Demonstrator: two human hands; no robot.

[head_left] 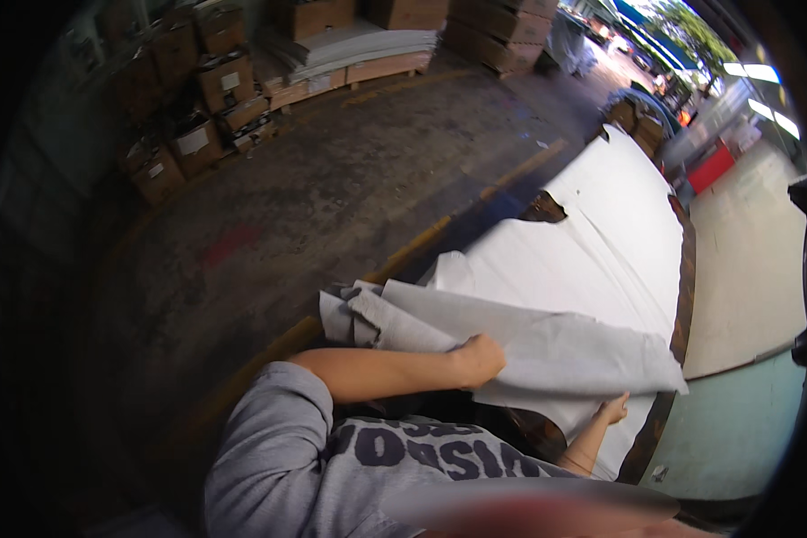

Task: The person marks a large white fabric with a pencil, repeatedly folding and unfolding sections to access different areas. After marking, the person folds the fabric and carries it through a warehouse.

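Note:
A large white leather hide point(592, 242) with an irregular, notched outline lies spread along a long table. Its near part is folded over, so a greyish underside point(556, 345) faces up. My left hand point(480, 361) is closed on the folded edge near the middle, the forearm crossing in front of my grey shirt. Farther right and nearer me, my right hand point(613, 409) pinches the fold's lower edge. On the left, the fold's end bunches into a loose roll past the table's side. Fingertips of both hands are partly hidden.
Cardboard boxes point(229, 82) are stacked at the far left, beside a pallet of flat white sheets point(363, 49). A yellow line point(421, 238) runs along the concrete floor left of the table. Pale boards point(749, 260) stand close on the right. A red object point(710, 168) sits beyond.

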